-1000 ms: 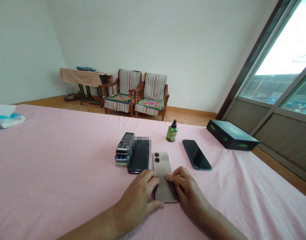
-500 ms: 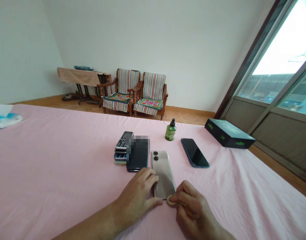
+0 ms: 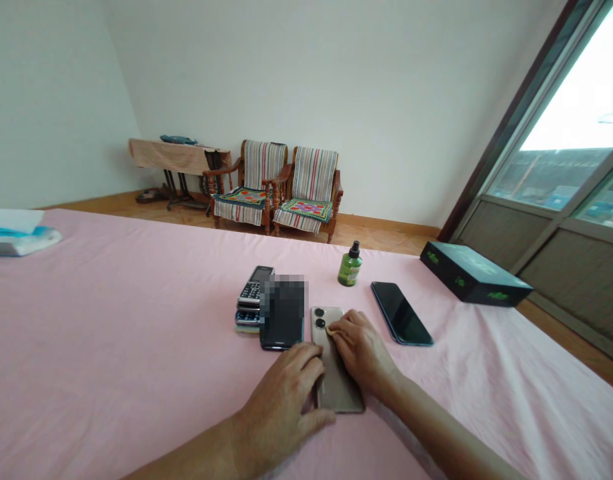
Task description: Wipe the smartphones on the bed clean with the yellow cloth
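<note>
A gold phone (image 3: 336,387) lies face down on the pink tablecloth (image 3: 111,333), its camera lenses at the far end. My left hand (image 3: 281,400) rests on the phone's left edge, fingers curled over it and thumb along the near end. My right hand (image 3: 361,350) presses a small pale pad (image 3: 331,327) against the phone's back near the lenses, fingers pinched on the pad. A black phone (image 3: 282,320) lies just left of the gold one. A stack of keypad phones (image 3: 251,303) sits beside that.
A green spray bottle (image 3: 349,265) stands behind the phones. Another dark phone (image 3: 401,322) lies to the right. A black box (image 3: 473,281) sits near the table's right edge, a tissue pack (image 3: 16,237) at far left. Two striped chairs (image 3: 281,193) stand by the wall.
My right hand, with the pad, went from the phone's middle back to its near end, then forward up to the lenses. My left hand stayed on the phone.
</note>
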`<state>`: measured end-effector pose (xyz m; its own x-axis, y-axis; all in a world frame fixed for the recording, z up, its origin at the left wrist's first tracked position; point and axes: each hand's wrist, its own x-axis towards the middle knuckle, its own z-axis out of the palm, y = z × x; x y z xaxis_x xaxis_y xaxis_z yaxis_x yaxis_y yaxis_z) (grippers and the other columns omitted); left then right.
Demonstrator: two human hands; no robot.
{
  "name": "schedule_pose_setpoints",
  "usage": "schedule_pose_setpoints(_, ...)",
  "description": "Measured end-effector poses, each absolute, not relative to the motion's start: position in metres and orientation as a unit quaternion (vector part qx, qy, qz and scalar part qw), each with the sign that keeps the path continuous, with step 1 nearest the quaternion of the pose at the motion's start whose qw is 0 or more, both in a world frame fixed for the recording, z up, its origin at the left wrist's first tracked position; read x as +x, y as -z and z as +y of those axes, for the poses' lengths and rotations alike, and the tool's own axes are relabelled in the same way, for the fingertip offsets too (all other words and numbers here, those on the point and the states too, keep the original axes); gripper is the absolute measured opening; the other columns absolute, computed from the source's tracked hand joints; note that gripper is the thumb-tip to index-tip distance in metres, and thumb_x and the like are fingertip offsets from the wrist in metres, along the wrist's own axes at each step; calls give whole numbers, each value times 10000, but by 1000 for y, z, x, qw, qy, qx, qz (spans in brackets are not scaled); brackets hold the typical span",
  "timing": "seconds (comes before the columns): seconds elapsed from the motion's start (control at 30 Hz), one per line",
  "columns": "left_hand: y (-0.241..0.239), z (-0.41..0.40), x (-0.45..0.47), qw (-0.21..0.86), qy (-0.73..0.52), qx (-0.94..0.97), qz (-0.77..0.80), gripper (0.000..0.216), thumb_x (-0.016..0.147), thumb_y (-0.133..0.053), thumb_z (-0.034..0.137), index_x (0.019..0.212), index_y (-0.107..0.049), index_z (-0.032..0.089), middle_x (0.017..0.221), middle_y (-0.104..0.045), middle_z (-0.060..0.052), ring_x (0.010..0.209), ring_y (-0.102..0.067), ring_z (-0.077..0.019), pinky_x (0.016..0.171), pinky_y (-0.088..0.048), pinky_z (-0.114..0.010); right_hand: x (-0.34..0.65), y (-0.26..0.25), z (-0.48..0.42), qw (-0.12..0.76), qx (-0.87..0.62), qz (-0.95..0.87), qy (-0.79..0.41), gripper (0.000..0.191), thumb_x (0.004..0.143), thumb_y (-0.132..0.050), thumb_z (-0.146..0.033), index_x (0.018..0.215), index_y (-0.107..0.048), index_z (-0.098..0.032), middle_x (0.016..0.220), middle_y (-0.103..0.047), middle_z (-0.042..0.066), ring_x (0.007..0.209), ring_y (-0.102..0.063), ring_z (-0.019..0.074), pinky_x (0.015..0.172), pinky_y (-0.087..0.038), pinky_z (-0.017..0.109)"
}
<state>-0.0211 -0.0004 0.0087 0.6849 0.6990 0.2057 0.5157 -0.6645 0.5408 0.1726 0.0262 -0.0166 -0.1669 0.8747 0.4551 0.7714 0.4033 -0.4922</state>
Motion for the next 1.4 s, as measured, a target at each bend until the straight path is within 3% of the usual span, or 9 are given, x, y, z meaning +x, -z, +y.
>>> schedule_pose_setpoints(0.17,-9,0,-20,225,-193,890,347,447,687,-853,289,1048,-635,142,1231,-578,-119,1166,-510,-294,1037,-419,-430,163,16,56,346,-535,-768,-66,191,824,-521,-31,767,-639,-169,795,-575,64,811,-517,217,737,-418,335)
schedule_pose_setpoints(0.67,-13,2,-18,241,-156,889,357,473,676,-858,277,1075,-640,146,1246,-589,-112,1189,-506,-302,1044,-432,-443,155,13,55,351,-484,-795,-102,226,859,-479,-26,807,-637,-180,836,-546,56,841,-518,196,730,-431,299)
schedule_pose_setpoints(0.93,-13,4,-21,245,-133,897,343,465,736,-809,296,1133,-621,143,1314,-551,-134,1283,-441,-319,1129,-324,-484,170,24,64,391,-538,-744,-67,196,866,-498,-59,852,-650,-182,804,-572,53,807,-533,201,742,-435,314)
schedule_pose_setpoints(1.4,-6,5,-22,252,-165,894,331,458,742,-807,347,1115,-612,168,1314,-541,-121,1285,-435,-314,1106,-354,-480,184,11,56,290,-496,-815,-71,286,850,-466,-16,838,-693,-188,825,-597,53,802,-509,190,723,-370,314)
